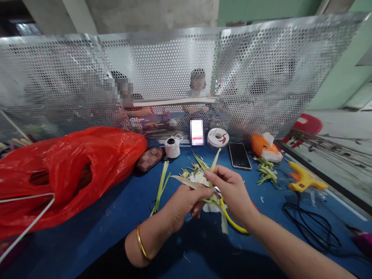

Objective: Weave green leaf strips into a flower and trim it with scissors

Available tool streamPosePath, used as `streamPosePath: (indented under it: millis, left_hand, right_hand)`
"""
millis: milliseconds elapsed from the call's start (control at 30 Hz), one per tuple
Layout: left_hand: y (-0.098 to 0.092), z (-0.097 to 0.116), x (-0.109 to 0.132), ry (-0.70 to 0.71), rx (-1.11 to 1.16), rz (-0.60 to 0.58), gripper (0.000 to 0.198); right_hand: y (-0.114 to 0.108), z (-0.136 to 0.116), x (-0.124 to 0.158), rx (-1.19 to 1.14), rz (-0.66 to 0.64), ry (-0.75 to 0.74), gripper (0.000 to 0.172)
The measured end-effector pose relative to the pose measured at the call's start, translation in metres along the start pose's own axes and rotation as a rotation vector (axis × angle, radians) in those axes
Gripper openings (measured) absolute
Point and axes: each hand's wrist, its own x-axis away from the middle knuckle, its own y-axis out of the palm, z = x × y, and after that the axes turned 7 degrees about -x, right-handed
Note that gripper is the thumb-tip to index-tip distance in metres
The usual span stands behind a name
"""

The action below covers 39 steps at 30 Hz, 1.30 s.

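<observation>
My left hand [193,199], a gold bangle on its wrist, is closed on a small bundle of pale green strips; one cream strip [184,181] sticks out to the left. My right hand [229,186] meets it, thumb and fingers pinching a light green strip [215,159] that points upward. Below the right hand is a yellow-handled cutting tool [232,224], its metal head partly covered; I cannot tell whether the hand touches it. Behind the fingers lie loose green and cream pieces [193,167] and something white.
A red plastic bag [72,170] covers the left. Long green stems [161,186], a checkered pouch [150,159], a thread cone [172,148], a ribbon spool [218,137], a phone [240,155], tissues [266,147] and a corded yellow glue gun [306,180] surround the hands. A perforated metal screen [162,66] stands behind.
</observation>
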Motion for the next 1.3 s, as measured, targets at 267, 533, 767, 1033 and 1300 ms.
streamPosePath:
  millis: [267, 533, 767, 1033, 1300]
  left_hand:
    - [-0.007, 0.004, -0.001, -0.032, -0.182, -0.168, 0.031]
    - [-0.002, 0.001, -0.002, -0.049, -0.179, -0.05, 0.043]
    - [0.001, 0.003, 0.0, -0.096, -0.168, -0.103, 0.023]
    - [0.0, 0.003, -0.001, -0.092, -0.222, -0.033, 0.031]
    - [-0.02, 0.016, -0.003, 0.086, -0.039, 0.269, 0.03]
  right_hand:
    - [-0.003, 0.002, -0.002, -0.022, 0.005, -0.005, 0.024]
    - [0.0, 0.001, 0.0, -0.05, -0.053, 0.098, 0.024]
    - [-0.002, 0.005, -0.003, -0.003, -0.076, 0.053, 0.022]
    - [-0.003, 0.007, -0.006, 0.049, -0.108, 0.077, 0.026]
    - [-0.011, -0.016, -0.009, 0.303, -0.45, 0.058, 0.037]
